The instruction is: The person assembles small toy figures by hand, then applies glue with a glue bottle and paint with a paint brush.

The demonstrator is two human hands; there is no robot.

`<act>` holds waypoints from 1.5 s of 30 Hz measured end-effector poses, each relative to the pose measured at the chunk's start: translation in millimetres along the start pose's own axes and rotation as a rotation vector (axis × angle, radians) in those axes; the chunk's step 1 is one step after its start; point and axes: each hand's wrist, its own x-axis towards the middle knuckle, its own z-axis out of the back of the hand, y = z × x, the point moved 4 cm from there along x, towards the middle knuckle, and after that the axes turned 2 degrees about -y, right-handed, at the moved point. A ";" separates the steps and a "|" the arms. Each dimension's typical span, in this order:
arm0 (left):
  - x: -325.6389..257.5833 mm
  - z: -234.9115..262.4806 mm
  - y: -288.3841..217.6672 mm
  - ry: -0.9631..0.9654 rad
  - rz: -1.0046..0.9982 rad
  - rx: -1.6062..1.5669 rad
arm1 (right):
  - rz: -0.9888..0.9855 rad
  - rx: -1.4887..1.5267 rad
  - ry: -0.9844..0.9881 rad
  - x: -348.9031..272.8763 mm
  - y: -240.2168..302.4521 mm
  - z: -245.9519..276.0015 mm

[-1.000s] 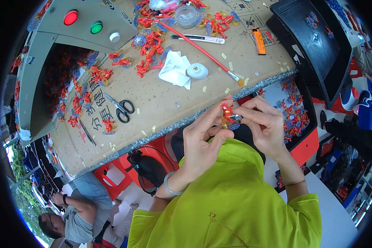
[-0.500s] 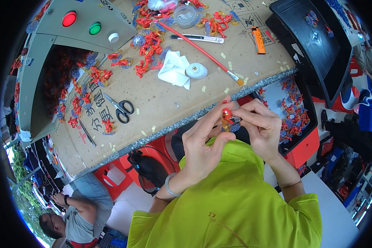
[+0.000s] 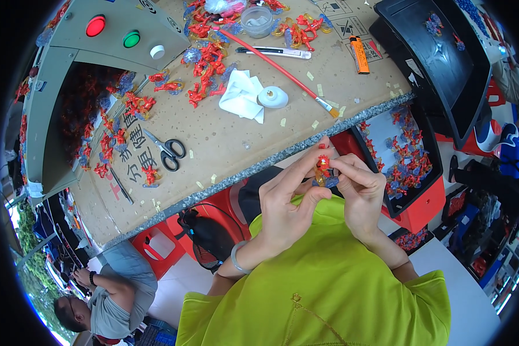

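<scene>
A small red toy figure (image 3: 323, 165) with yellow and bluish clear parts is held between my two hands, just off the table's front edge. My left hand (image 3: 288, 199) grips it from the left with fingers and thumb closed around its side. From the right, my right hand (image 3: 360, 193) pinches the same figure near its middle. Between the fingers, parts of the figure are hidden. More red figures of this kind (image 3: 205, 69) lie in a heap on the table (image 3: 236, 155). Others fill a black tray (image 3: 438, 167) to the right of my hands.
On the table lie scissors (image 3: 170, 155), a red-handled brush (image 3: 277, 67), a utility knife (image 3: 282, 53), an orange lighter (image 3: 360, 56), a white bottle (image 3: 273, 97) and tissue (image 3: 240, 98). A grey machine (image 3: 57, 55) stands left. A seated person (image 3: 112, 294) is at lower left.
My hands and the figure have shifted slightly right and up. The right hand has drawn lower against the figure, showing more of the tray behind. A dark piece by the figure no longer shows.
</scene>
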 end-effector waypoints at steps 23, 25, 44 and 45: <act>-8.6 -8.6 17.7 0.042 0.181 -0.276 | 0.059 -0.188 0.046 16.3 16.6 20.8; -8.3 -8.0 17.6 0.059 0.196 -0.280 | 0.086 -0.197 0.032 16.7 12.2 22.4; -4.5 -6.6 14.0 0.134 0.202 -0.430 | 0.710 -0.882 0.476 39.0 35.3 13.5; -4.7 -6.3 13.9 0.133 0.203 -0.429 | 0.709 -0.880 0.477 39.3 36.3 14.1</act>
